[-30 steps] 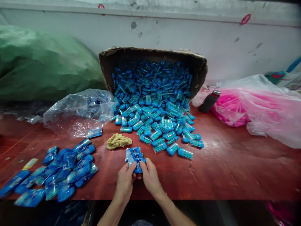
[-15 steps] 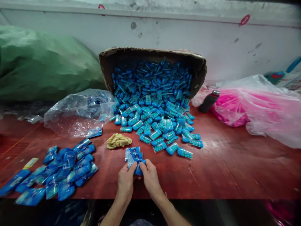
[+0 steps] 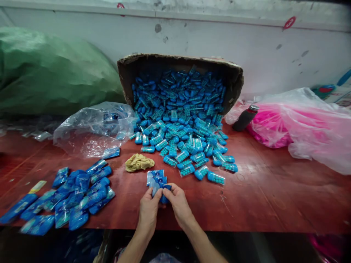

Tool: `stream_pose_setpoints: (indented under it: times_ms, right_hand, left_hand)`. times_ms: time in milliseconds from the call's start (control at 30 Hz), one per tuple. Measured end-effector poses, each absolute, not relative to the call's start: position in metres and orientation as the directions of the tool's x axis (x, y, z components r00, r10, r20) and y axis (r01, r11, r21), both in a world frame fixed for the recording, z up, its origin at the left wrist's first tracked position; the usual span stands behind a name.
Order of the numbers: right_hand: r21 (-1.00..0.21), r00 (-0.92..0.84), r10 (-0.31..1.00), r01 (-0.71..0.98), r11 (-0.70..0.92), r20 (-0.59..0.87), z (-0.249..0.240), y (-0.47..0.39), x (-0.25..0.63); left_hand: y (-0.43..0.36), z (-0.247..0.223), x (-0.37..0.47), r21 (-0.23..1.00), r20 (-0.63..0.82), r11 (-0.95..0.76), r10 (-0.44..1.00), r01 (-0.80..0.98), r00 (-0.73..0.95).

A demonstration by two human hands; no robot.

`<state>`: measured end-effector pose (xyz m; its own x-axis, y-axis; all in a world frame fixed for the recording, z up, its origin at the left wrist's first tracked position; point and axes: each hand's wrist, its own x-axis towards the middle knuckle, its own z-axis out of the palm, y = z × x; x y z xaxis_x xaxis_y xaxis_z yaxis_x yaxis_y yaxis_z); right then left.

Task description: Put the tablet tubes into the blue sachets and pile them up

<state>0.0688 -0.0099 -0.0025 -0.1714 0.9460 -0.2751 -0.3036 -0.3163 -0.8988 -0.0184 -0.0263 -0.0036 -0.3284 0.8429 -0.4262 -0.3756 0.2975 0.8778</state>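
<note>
My left hand (image 3: 148, 210) and my right hand (image 3: 179, 206) meet near the table's front edge, thumbs side by side. Between them they pinch a small blue printed sleeve (image 3: 164, 199), largely covered by the fingers. Just beyond the fingertips lie several flat blue printed sleeves (image 3: 155, 176), overlapping one another. Farther back, small clear containers (image 3: 189, 171) with blue ends and turquoise balls spill out of a tipped cardboard box (image 3: 237, 78). To the left is a loose heap of blue wrapped packs (image 3: 82, 184).
A crumpled yellow cloth-like piece (image 3: 139, 162) lies left of the sleeves. Behind it sits a clear plastic bag (image 3: 79, 135), with a big green sack (image 3: 55, 69) beyond. At right stand a dark bottle (image 3: 245, 118) and a bag of pink items (image 3: 276, 126) on the red table (image 3: 263, 197).
My right thumb and fingers have shifted slightly on the blue sleeve, whose upper edge now looks bent or pulled to the right. The view has moved a little.
</note>
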Motion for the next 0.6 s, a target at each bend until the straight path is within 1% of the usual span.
stream_pose_setpoints:
  times_ms: [167,300,400,467,600]
  right_hand:
    - [-0.904,-0.117,0.951,-0.295,-0.308,-0.286,0.0,-0.01,0.065]
    - [-0.932,-0.061,0.96,-0.228,-0.281,-0.275,-0.003,-0.013,0.059]
    - [-0.949,-0.039,0.965,-0.172,-0.263,-0.26,-0.004,-0.012,0.057]
    - [-0.957,-0.048,0.967,-0.142,-0.253,-0.249,-0.003,-0.011,0.058]
    - [-0.977,-0.082,0.977,-0.068,-0.203,-0.197,0.001,-0.008,0.065]
  left_hand:
    - [-0.03,-0.003,-0.018,0.904,-0.399,0.287,0.831,-0.317,-0.387]
    - [-0.029,-0.005,-0.014,0.925,-0.359,0.248,0.817,-0.288,-0.451]
    - [-0.026,-0.004,-0.013,0.924,-0.351,0.217,0.805,-0.314,-0.478]
    - [-0.025,0.0,-0.013,0.899,-0.388,0.232,0.815,-0.37,-0.431]
    - [-0.026,0.015,-0.019,0.779,-0.522,0.382,0.835,-0.497,-0.177]
